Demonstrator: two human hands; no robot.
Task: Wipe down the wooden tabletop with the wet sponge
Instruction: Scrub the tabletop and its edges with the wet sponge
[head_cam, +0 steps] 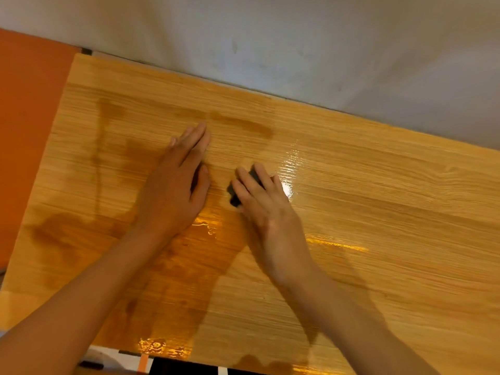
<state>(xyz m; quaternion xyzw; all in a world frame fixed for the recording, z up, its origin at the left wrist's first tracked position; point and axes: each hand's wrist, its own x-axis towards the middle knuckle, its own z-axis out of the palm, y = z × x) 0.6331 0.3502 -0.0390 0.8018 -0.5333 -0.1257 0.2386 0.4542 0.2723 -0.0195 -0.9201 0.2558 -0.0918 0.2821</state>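
The wooden tabletop point(378, 201) fills most of the view, with dark wet streaks across its left and middle and shiny wet patches near the centre. My right hand point(266, 209) presses a small dark sponge point(233, 194) flat against the wood at mid-table; only the sponge's edges show between and beside the fingers. My left hand point(176, 182) lies flat on the tabletop just left of the sponge, fingers together and pointing away from me, holding nothing.
A grey-white wall point(297, 39) runs along the table's far edge. An orange surface point(27, 117) borders the table's left side. Below the near edge a black, white and orange patterned floor or mat point(167, 365) shows.
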